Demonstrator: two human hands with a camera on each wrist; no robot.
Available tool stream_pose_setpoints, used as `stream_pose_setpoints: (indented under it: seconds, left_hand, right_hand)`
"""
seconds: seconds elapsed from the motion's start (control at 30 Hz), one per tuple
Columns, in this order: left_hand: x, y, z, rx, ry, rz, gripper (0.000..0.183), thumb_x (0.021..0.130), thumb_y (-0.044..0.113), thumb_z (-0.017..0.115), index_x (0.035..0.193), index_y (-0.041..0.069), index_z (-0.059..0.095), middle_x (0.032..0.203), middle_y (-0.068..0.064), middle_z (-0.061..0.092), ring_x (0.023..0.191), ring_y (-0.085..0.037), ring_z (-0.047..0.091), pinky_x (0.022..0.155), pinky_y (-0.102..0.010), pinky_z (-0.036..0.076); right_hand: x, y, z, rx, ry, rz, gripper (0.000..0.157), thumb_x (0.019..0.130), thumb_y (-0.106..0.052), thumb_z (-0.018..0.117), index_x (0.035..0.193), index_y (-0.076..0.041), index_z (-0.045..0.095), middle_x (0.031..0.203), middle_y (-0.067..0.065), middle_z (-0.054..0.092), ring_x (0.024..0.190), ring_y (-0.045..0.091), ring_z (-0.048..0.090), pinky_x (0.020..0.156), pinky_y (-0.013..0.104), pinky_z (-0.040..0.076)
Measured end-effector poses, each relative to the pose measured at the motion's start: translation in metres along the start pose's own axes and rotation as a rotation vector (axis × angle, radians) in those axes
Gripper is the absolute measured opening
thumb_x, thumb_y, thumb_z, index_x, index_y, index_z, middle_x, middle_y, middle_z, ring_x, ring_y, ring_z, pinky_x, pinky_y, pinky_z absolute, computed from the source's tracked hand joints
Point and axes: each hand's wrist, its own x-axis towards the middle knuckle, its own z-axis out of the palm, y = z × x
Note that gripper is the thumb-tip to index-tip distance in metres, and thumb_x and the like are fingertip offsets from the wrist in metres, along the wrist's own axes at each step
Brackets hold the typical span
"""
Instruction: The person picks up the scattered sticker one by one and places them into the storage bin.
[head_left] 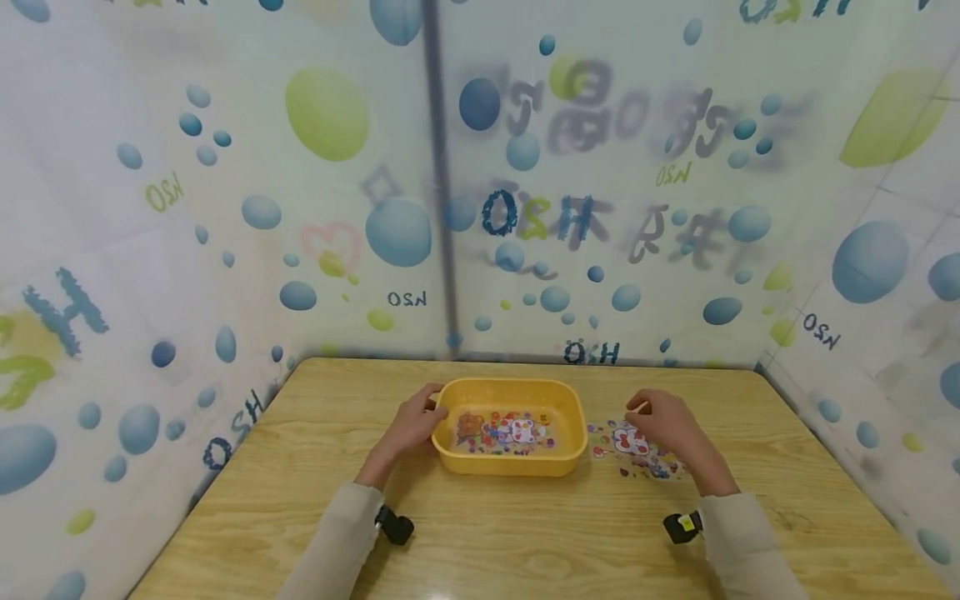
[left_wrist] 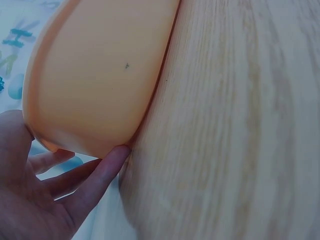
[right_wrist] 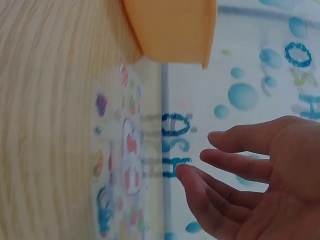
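Observation:
A yellow plastic tub (head_left: 510, 465) stands on the wooden table, with colourful cartoon stickers (head_left: 504, 432) lying on its bottom. At the tub's left end my left hand (head_left: 411, 421) grips it, thumb at the rim and fingers against the outer wall; the left wrist view shows the fingertips (left_wrist: 118, 152) low on that wall. To the right of the tub lies a clear sheet of cartoon stickers (head_left: 632, 442), a white rabbit-like figure among them. My right hand (right_wrist: 250, 175) hovers over this sheet, its fingers loosely bent and apart with nothing between them.
The wooden table (head_left: 510, 542) reaches back to a patterned curtain (head_left: 330, 275) with blue and green dots, which also hangs on both sides. A dark vertical pole (head_left: 442, 183) shows behind the tub.

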Motion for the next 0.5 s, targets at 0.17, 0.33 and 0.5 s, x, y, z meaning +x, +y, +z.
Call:
stream_pose_setpoints:
  seconds: [0.17, 0.33, 0.5]
  left_hand:
    - [0.000, 0.000, -0.003, -0.007, 0.002, -0.001, 0.048, 0.099, 0.016, 0.056, 0.146, 0.014, 0.053, 0.120, -0.024, 0.064, 0.088, -0.029, 0.069, 0.054, -0.039, 0.063]
    - [-0.001, 0.001, -0.005, -0.015, 0.013, -0.001, 0.046, 0.099, 0.015, 0.056, 0.145, 0.014, 0.054, 0.117, -0.023, 0.064, 0.087, -0.028, 0.069, 0.054, -0.040, 0.063]
    - [-0.002, 0.000, -0.003, 0.004, 0.003, -0.006, 0.046, 0.099, 0.017, 0.057, 0.144, 0.014, 0.054, 0.118, -0.022, 0.064, 0.088, -0.027, 0.068, 0.054, -0.038, 0.063]
  right_hand:
    - [0.001, 0.019, -0.002, -0.065, 0.003, 0.001, 0.035, 0.097, -0.017, 0.065, 0.120, 0.009, 0.064, 0.112, 0.030, 0.068, 0.085, 0.028, 0.066, 0.069, 0.042, 0.059]
    - [0.003, 0.030, -0.007, -0.169, -0.003, 0.006, 0.039, 0.097, -0.018, 0.066, 0.121, 0.012, 0.064, 0.121, 0.035, 0.064, 0.093, 0.035, 0.065, 0.083, 0.056, 0.058]
    - [0.004, 0.040, -0.011, -0.206, -0.015, 0.064, 0.046, 0.095, -0.020, 0.070, 0.124, 0.015, 0.062, 0.126, 0.038, 0.061, 0.098, 0.041, 0.062, 0.091, 0.061, 0.054]
